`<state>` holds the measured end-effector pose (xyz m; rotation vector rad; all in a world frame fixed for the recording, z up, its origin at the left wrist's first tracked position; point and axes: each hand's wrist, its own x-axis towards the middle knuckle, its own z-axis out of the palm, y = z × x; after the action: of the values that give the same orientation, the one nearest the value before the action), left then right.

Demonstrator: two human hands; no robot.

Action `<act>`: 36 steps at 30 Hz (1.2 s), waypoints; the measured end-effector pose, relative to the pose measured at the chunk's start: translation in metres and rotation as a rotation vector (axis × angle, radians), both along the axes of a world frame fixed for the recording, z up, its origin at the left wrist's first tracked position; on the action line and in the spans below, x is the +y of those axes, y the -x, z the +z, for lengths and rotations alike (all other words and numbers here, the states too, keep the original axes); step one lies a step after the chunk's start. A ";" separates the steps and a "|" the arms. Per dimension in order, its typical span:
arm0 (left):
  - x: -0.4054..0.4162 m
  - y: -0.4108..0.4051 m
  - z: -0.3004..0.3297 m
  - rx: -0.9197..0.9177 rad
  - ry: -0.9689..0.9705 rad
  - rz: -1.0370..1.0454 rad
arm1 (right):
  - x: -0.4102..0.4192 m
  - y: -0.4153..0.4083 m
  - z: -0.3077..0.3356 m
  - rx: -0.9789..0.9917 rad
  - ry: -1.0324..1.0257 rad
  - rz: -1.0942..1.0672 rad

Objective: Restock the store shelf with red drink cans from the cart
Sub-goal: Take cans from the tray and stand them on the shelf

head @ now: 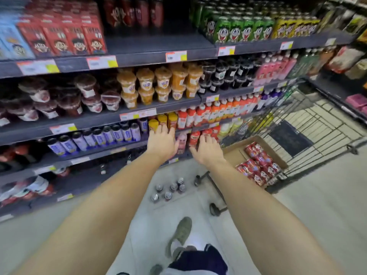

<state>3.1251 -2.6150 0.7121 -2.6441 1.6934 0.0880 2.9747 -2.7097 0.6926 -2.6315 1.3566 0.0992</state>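
Observation:
Red drink cans [258,165] with a cartoon face lie packed in an open cardboard box [236,153] at the near end of the shopping cart [317,126]. Both my arms reach forward to the lower shelf. My left hand [161,142] has its fingers spread and straight, with the tips against yellow bottles [162,120]. My right hand [207,150] rests with its fingers on red containers [195,137] on the shelf, thumb held apart. Neither hand holds a can. More red cans [135,10] stand deep on the top shelf, behind a bare stretch of shelf [156,43].
Several dark cans [168,189] stand on the floor under my arms, close to the cart's wheels [214,209]. My shoe [181,233] is below them. The shelves hold fruit cups [145,84], green cans [238,30], red cartons [65,38] and bottles [99,135].

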 end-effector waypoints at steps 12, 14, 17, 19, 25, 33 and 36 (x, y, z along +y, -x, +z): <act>-0.003 0.101 -0.033 0.075 -0.081 -0.196 | 0.033 0.098 -0.012 0.108 -0.106 -0.137; -0.016 0.121 -0.033 0.069 -0.095 -0.233 | 0.026 0.125 -0.011 0.115 -0.126 -0.190; -0.041 0.161 -0.033 0.044 -0.128 -0.303 | 0.012 0.173 -0.013 0.117 -0.148 -0.291; -0.061 0.190 -0.034 0.012 -0.139 -0.353 | 0.000 0.208 -0.015 0.119 -0.144 -0.354; -0.128 0.283 -0.031 -0.062 -0.198 -0.466 | -0.051 0.313 -0.009 0.114 -0.178 -0.463; -0.200 0.381 -0.041 -0.060 -0.293 -0.443 | -0.123 0.431 -0.012 0.108 -0.214 -0.504; -0.226 0.413 -0.039 -0.067 -0.302 -0.462 | -0.143 0.454 -0.013 0.069 -0.219 -0.501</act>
<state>2.7125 -2.8407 0.6734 -1.9753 2.0288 0.2276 2.5211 -2.8527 0.6794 -2.0621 1.8625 0.2536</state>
